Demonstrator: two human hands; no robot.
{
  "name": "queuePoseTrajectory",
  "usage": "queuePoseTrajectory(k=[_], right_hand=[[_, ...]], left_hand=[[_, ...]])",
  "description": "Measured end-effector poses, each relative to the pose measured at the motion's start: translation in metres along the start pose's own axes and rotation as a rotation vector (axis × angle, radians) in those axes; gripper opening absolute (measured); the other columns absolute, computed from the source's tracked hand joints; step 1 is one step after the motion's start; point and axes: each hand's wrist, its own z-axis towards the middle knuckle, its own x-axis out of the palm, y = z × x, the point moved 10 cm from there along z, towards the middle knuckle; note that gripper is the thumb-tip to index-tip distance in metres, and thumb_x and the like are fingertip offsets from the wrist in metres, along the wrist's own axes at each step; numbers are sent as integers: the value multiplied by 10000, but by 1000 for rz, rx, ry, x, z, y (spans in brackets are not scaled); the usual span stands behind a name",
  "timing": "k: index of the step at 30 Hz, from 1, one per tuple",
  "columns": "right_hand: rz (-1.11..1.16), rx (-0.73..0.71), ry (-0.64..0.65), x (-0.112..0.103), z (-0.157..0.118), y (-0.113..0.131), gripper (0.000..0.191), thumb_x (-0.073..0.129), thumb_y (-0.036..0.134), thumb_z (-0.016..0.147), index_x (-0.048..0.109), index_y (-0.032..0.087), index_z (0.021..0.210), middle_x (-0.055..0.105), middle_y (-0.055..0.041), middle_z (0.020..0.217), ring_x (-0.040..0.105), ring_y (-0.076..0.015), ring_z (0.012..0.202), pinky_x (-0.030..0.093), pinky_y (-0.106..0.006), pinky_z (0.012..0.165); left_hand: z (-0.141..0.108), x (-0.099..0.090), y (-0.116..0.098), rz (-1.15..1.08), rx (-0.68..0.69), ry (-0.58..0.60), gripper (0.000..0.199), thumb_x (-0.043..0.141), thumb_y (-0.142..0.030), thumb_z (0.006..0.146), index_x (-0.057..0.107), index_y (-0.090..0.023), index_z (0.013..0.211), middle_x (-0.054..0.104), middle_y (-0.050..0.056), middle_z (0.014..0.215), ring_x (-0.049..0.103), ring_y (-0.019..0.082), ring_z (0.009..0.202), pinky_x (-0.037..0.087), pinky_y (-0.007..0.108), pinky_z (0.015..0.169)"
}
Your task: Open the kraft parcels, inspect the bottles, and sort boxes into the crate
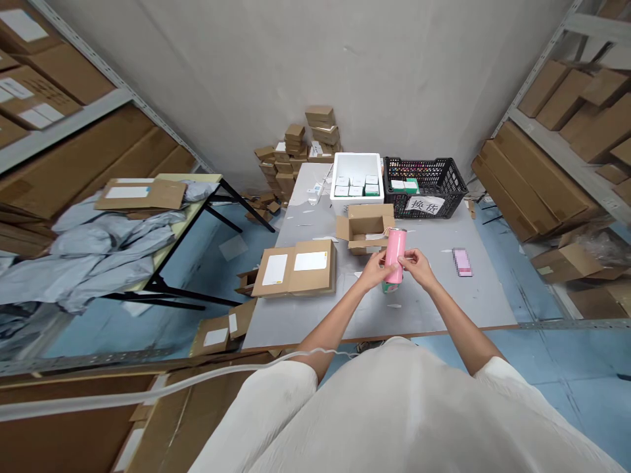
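Note:
A pink cylinder with a dark rim at its top is held above the grey table. My left hand grips its left side, and my right hand has its fingers on the right side. Beneath the cylinder a green and white item shows only in part; whether it touches the cylinder is unclear. Just behind my hands stands an open cardboard box with its flaps spread.
Flat cardboard boxes with white labels lie left of my hands. At the back are a white foam box and a black crate, both holding small boxes. A phone lies to the right. Shelves flank both sides.

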Motion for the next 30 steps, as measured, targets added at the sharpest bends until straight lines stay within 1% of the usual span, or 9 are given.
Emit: queuePoseTrajectory(k=[3, 6, 11, 15, 18, 21, 23, 27, 30], right_hand=[[-9, -28, 0, 1, 1, 4, 628, 841, 771, 735, 666, 238, 1018, 746, -59, 1054, 691, -202, 866, 619, -374, 777], [-24, -57, 14, 3, 2, 9, 644, 831, 759, 752, 702, 234, 1100, 762, -87, 1154, 698, -213, 914, 626, -393, 833], [-63, -84, -12, 4, 2, 17, 644, 783, 756, 798, 727, 232, 1170, 762, -99, 1218, 685, -216, 912, 600, -398, 876], [-77, -94, -6, 7, 1, 22, 642, 784, 740, 798, 718, 231, 1184, 751, -97, 1207, 664, -209, 898, 584, -386, 865], [-101, -109, 10, 10, 0, 26, 623, 811, 708, 781, 703, 236, 1173, 743, -95, 1216, 660, -206, 898, 579, -376, 853], [-125, -126, 25, 12, -3, 29, 583, 816, 680, 790, 689, 246, 1158, 737, -90, 1215, 660, -207, 894, 579, -374, 837], [-153, -151, 19, 12, -5, 34, 592, 818, 653, 804, 676, 254, 1218, 727, -95, 1242, 667, -220, 927, 583, -387, 850], [-290, -280, -26, 8, -9, 61, 808, 861, 548, 802, 568, 281, 1506, 615, -154, 1489, 660, -290, 1177, 583, -462, 979], [-399, -391, 10, 11, -13, 87, 870, 855, 485, 829, 512, 310, 1609, 485, -155, 1656, 563, -339, 1416, 516, -525, 1144]], left_hand=[[1, 5, -1, -85, 2, 32, 862, 872, -665, 796, 649, -174, 1469, 736, 155, 1314, 702, 330, 1196, 580, 500, 1069], [1, 8, 8, -254, -84, 44, 893, 840, -677, 839, 583, -185, 1538, 745, 173, 1356, 727, 324, 1191, 609, 492, 1018], [-2, 8, 21, -346, -258, 42, 697, 762, -668, 920, 692, -186, 1419, 789, 151, 1277, 759, 311, 1166, 622, 451, 979], [-2, 8, 24, -383, -322, 39, 719, 784, -669, 894, 685, -187, 1419, 787, 150, 1280, 771, 307, 1150, 619, 441, 971], [0, 7, 23, -383, -293, 29, 803, 868, -677, 810, 673, -180, 1409, 767, 171, 1323, 754, 331, 1178, 620, 460, 975], [3, 6, 20, -373, -207, 5, 957, 975, -629, 693, 610, -178, 1454, 753, 191, 1339, 736, 345, 1204, 609, 492, 1013], [5, 4, 18, -327, -136, -23, 1026, 1012, -579, 643, 568, -187, 1481, 726, 195, 1382, 716, 342, 1239, 591, 499, 1051], [8, 4, 12, -163, -11, -45, 906, 990, -439, 663, 588, -185, 1434, 699, 181, 1420, 685, 337, 1277, 560, 512, 1102], [10, 9, 11, -73, 23, -27, 795, 936, -298, 676, 614, -182, 1393, 717, 155, 1390, 689, 327, 1257, 538, 517, 1128]])
